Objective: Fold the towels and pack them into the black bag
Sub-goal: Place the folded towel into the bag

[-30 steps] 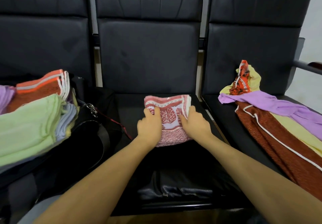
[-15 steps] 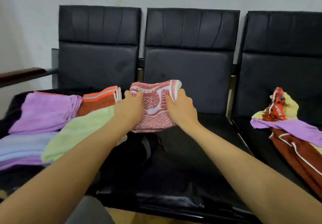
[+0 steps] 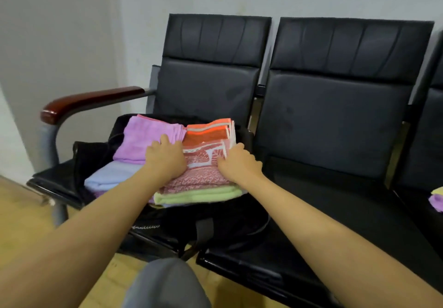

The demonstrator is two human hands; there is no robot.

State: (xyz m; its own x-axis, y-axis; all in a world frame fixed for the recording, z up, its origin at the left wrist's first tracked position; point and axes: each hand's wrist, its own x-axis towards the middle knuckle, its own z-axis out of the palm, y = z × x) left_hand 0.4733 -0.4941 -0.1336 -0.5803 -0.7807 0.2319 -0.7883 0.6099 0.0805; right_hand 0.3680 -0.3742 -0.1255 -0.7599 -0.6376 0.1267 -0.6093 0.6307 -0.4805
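Pressing the folded red patterned towel (image 3: 203, 164) onto the green towel (image 3: 199, 195) in the black bag (image 3: 215, 221) — left hand (image 3: 165, 159) at nine o'clock, right hand (image 3: 237, 164) at three, both gripping its edges.

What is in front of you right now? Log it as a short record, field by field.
setting: row of black padded chairs
container: open black fabric bag on the left seat
in hand: folded red-and-white patterned towel, on the folded light green towel
left hand: on the patterned towel's left edge
right hand: on its right edge
other folded towels: purple, orange, pale blue
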